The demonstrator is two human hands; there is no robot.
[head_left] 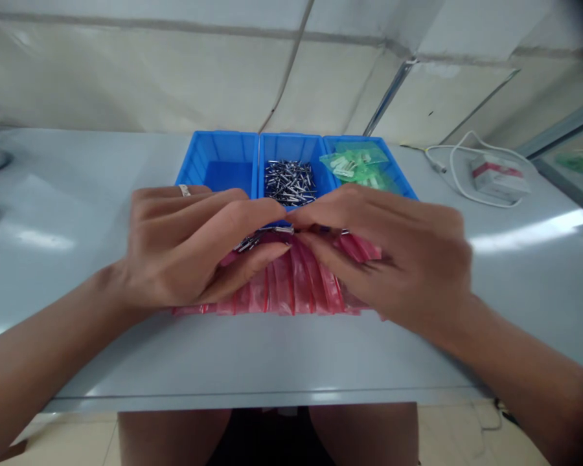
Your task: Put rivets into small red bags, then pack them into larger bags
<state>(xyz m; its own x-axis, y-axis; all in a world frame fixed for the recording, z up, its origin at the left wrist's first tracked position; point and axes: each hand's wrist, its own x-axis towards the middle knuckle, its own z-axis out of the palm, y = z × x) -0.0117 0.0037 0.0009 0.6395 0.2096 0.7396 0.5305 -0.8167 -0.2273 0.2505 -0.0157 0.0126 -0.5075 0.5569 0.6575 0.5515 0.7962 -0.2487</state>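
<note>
My left hand (189,246) is curled closed around several thin, silver, pin-like metal parts (252,238), with one part's end at the fingertips. Meeting it at the centre, my right hand (393,252) is pinched closed, thumb and forefinger together. A bit of shiny metal pin (344,231) shows inside the right fingers; the rest of it is hidden. Below both hands a row of overlapping pink zip bags (291,285) lies on the table. Behind them, the middle blue bin (291,144) contains a heap of similar metal pins (291,181).
The left blue bin (226,145) shows its bare floor. Green plastic bags with pale parts (357,162) fill the right blue bin (393,158). A white-and-red box (499,178) and white cable (454,168) lie at right on the grey table (282,362). A wall stands behind.
</note>
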